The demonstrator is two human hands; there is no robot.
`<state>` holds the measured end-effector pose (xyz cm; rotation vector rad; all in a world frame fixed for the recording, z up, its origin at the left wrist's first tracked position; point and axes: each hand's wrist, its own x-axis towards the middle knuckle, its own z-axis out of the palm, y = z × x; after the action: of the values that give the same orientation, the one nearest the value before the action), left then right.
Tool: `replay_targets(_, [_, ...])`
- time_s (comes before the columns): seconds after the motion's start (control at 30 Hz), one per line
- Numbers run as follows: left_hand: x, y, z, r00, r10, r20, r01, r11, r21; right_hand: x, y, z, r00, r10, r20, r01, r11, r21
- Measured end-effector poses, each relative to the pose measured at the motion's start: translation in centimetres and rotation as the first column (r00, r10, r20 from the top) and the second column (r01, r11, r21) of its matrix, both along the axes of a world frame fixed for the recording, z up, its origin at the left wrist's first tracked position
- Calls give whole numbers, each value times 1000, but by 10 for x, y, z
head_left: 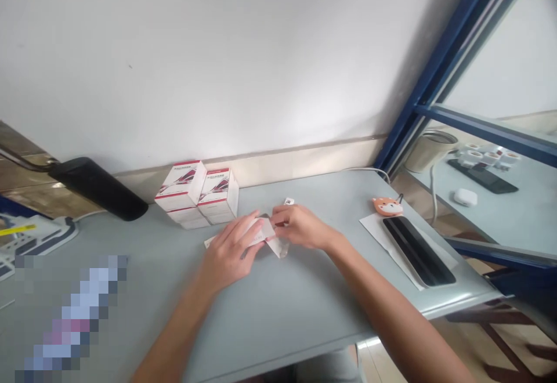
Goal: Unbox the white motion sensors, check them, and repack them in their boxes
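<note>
A small white carton (263, 231) lies on the grey table (278, 307), its flaps spread at the right end. My left hand (228, 253) is closed over the carton's left part, fingers across its top and thumb at the near side. At the flap end, the bent fingers of my right hand (300, 224) pinch the carton; the fingertips are partly hidden. A small white piece with a dark printed square (289, 201) shows just beyond my right hand. Behind my left hand stand several stacked white boxes (220, 194) with red edges and a dark red printed pattern.
A black padded bar (100, 188) reaches in from the left. On the right, a black phone (418, 250) lies on white paper (369, 226) near an orange animal-faced pouch (387, 206). A blue frame (435, 64) borders the right end. A pixelated patch (78, 319) covers the left front.
</note>
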<state>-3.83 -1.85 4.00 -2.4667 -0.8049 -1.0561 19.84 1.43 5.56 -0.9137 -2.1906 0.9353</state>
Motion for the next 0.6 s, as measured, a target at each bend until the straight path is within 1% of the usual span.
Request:
replay_targets(0.1, [1,2,-1,999,-25,-43,24,1000,-6,2,6,-7,1000,-9,-3,9,1000,-10])
replay_targets(0.17, [1,2,2,997,-45,-70,42,998,-51,1,8,-11,998,18,-61,-22,998,-55])
replay_targets(0.2, [0,2,4,996,-49,-68,42,994,-98,0,8,-12,994,13,-110,-21,997,-74])
replay_targets(0.23, [0,1,6,998,-31,-47,22,985,-174,-2,8,-12,986,-16,-163,4,997,-75])
replay_targets(0.27, [0,1,9,1000,14,-10,-16,960,-279,-4,7,-12,975,-58,-215,48,997,-55])
replay_targets(0.3, [-1,1,13,997,75,33,-56,914,-401,-6,6,-11,960,-102,-262,101,995,-19])
replay_targets(0.33, [-1,1,16,988,137,67,-82,846,-528,-8,5,-10,944,-135,-301,148,989,23])
replay_targets(0.37, [-1,1,20,978,188,93,-86,765,-639,-10,4,-9,931,-150,-332,179,982,61])
replay_targets(0.4, [-1,2,24,970,216,112,-69,688,-723,-12,3,-7,923,-147,-355,187,979,81])
replay_targets(0.43, [-2,3,28,967,219,128,-39,627,-778,-13,1,-6,917,-134,-377,174,982,73])
replay_targets(0.5, [-3,7,34,971,198,134,4,546,-838,-13,0,-3,897,-108,-428,114,993,-12])
replay_targets(0.6, [-3,11,39,974,203,96,-10,467,-884,-11,1,-2,876,-108,-470,24,983,-180])
